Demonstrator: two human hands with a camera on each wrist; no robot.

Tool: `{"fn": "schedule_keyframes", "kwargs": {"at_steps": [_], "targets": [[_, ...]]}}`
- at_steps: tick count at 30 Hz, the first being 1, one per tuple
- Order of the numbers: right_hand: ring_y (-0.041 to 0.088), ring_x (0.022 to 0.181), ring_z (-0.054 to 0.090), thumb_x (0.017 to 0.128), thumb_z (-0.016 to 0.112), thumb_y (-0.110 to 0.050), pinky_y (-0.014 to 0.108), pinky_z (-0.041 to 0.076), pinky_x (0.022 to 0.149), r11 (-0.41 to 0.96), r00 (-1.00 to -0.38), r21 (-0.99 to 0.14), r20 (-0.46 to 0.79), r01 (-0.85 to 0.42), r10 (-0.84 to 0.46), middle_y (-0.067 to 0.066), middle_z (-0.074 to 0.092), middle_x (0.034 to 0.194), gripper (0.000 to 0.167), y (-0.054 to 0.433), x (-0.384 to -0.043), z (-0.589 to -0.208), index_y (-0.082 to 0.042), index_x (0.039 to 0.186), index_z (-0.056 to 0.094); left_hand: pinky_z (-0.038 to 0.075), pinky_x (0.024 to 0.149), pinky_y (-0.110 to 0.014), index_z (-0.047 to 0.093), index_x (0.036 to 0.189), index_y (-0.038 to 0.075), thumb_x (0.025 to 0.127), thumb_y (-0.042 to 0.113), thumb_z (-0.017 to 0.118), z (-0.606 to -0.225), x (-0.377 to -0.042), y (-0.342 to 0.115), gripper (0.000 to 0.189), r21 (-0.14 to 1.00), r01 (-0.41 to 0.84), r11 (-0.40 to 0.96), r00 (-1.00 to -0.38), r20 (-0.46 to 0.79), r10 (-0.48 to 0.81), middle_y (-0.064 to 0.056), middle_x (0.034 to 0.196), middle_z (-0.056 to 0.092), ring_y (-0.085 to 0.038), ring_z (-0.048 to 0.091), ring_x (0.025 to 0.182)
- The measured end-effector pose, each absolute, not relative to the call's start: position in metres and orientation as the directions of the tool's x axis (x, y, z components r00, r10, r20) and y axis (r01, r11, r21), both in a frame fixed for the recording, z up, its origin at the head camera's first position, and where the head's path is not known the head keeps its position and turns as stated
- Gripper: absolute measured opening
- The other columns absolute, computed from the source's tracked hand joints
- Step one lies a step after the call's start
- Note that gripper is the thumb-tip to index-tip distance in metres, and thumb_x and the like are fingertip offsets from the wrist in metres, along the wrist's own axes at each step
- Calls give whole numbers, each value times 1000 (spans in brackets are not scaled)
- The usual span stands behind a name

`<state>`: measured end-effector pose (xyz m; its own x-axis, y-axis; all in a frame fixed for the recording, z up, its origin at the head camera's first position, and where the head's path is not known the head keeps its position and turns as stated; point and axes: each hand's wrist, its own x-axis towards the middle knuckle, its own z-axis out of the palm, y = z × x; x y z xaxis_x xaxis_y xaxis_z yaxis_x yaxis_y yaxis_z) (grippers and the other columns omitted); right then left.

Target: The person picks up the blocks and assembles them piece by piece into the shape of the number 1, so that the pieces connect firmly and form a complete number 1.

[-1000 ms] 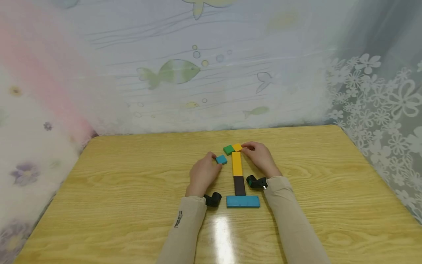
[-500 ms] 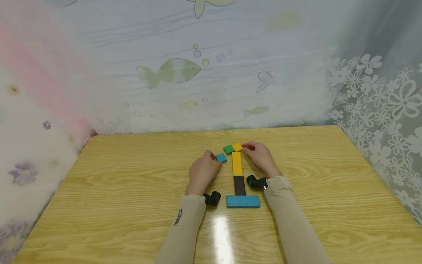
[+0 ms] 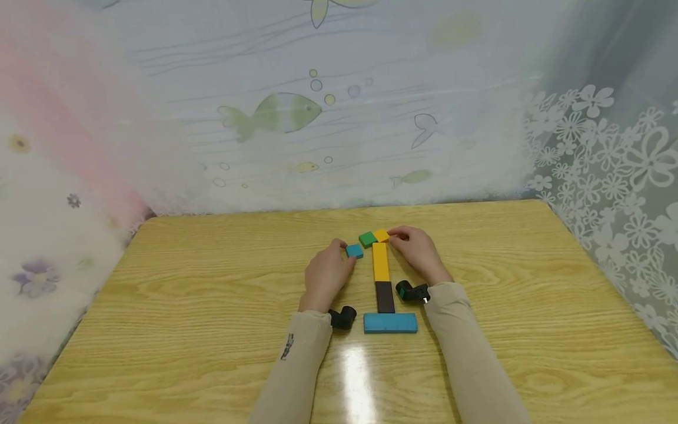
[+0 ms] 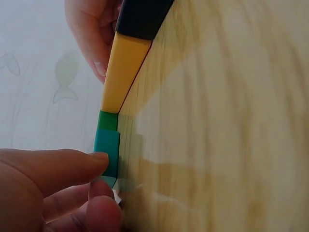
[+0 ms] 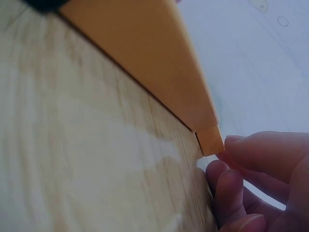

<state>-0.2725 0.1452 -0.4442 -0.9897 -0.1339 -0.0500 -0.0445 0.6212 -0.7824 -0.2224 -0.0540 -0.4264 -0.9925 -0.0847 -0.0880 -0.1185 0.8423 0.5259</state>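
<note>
My left hand [image 3: 325, 275] pinches a small blue square block [image 3: 354, 251] between thumb and fingers; the thumb [image 4: 87, 163] lies on its face in the left wrist view. A small gap parts this block from a green square block [image 3: 367, 239]. The green block touches a yellow square block [image 3: 381, 235] corner to corner. My right hand [image 3: 418, 253] holds the yellow square by its right edge, thumb and fingertips at its corner in the right wrist view. Below run a long yellow block [image 3: 380, 262], a dark brown block [image 3: 385, 297] and a blue bar [image 3: 390, 323] laid crosswise.
The wooden table [image 3: 185, 306] carries the blocks near its middle. Behind it hangs a curtain [image 3: 360, 129] printed with fish, with a floral one [image 3: 593, 159] on the right. A black wrist camera [image 3: 343, 318] sits at the left cuff, another black camera [image 3: 412, 292] at the right.
My left hand has shifted the small blue square slightly away from me, up toward the green block's level, and turned it a little. My right hand and the other blocks have stayed put.
</note>
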Motion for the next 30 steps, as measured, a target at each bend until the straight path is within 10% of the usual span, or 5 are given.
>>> {"fn": "schedule_keyframes", "kwargs": {"at_steps": [12, 30], "targets": [[23, 94, 51, 91, 50, -29, 40, 39, 82, 606, -990, -795, -54, -38, -133, 4, 56, 109, 27, 144, -271, -442, -18, 114, 59, 46, 65, -33, 57, 117, 17, 84, 27, 59, -428, -225, -54, 35, 644, -110, 757, -994, -55, -98, 0, 94, 65, -17, 58, 78], [24, 96, 50, 91, 50, -29, 41, 39, 83, 613, -988, -789, -63, -35, -138, 5, 55, 112, 28, 145, -271, -442, -18, 115, 59, 46, 67, -35, 55, 122, 17, 87, 26, 57, -429, -225, -52, 36, 677, -104, 729, -993, -33, -111, 2, 96, 65, -16, 60, 82]]}}
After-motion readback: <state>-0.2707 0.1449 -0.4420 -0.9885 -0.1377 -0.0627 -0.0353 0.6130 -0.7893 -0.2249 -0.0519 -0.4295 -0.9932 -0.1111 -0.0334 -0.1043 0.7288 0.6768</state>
